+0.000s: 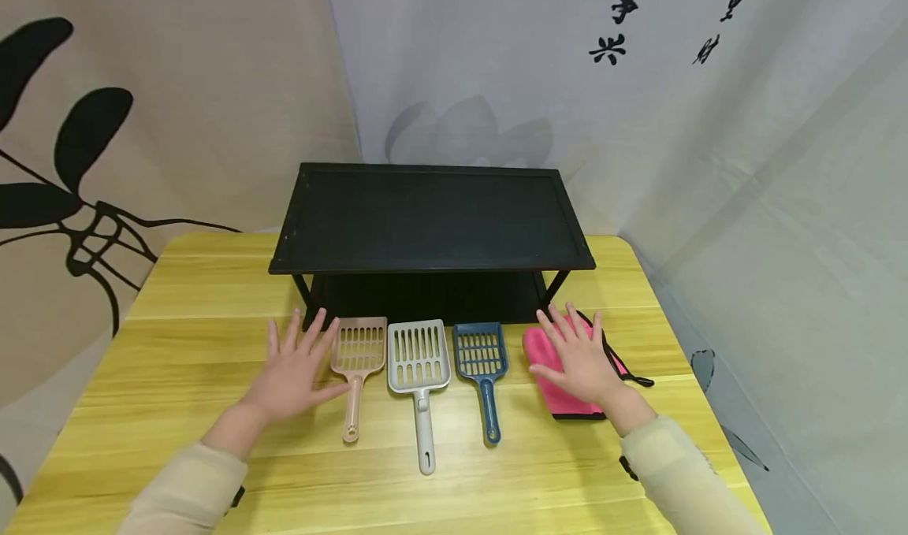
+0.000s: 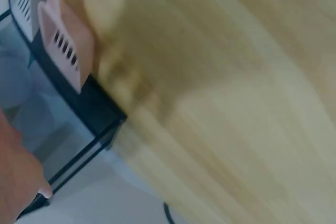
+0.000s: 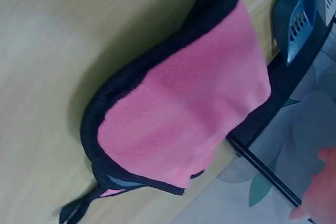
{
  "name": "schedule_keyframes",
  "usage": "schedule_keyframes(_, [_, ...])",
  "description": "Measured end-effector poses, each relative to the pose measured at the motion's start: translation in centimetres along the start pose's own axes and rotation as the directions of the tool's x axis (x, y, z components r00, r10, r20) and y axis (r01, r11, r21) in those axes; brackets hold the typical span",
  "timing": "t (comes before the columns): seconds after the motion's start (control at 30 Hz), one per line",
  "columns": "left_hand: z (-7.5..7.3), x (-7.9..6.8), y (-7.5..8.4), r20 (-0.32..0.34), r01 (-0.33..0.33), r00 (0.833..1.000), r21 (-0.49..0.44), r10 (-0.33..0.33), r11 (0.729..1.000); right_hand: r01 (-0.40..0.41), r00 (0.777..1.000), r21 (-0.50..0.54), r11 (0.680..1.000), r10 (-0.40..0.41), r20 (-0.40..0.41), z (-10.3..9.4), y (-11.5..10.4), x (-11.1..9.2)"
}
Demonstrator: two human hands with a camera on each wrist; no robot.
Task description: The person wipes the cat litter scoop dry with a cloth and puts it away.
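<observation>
My left hand [image 1: 294,376] is spread above the table beside a pink litter scoop [image 1: 359,354], holding nothing. Fingers spread too, my right hand [image 1: 583,362] hovers over a folded pink cloth [image 1: 545,377] with black edging and a black loop, covering part of it in the head view. Between the hands lie a light grey litter scoop [image 1: 423,432] and a blue litter scoop [image 1: 489,413], handles toward me. The left wrist view catches the slotted pink scoop [image 2: 68,51]; the right wrist view shows the cloth [image 3: 178,98] whole, with the blue scoop [image 3: 302,22] past it.
A black two-tier rack [image 1: 433,220] stands at the back of the wooden table [image 1: 213,299], its lower shelf [image 1: 426,295] right behind the scoop heads. Printed curtains [image 1: 454,62] hang behind the table and along its right side.
</observation>
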State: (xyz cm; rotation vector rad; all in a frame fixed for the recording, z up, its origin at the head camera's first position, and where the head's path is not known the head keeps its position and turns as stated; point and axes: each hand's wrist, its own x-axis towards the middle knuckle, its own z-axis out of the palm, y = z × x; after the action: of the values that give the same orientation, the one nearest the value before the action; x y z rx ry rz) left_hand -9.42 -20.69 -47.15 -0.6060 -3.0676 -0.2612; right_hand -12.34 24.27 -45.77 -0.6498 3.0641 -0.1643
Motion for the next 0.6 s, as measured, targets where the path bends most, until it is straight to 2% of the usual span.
schedule_keyframes(0.3, [2.3,-0.5,0.3,0.061,0.071,0.996,-0.052,-0.068,0.996,-0.042,0.999,-0.004,0.999,0.042,0.019,1.8,0.8,0.3])
schedule_keyframes(0.6, [4.0,-0.8,0.5,0.054,0.133,0.990,-0.038,-0.131,0.990,-0.104,0.993,0.014,0.995,0.103,0.058,3.5,1.6,0.5])
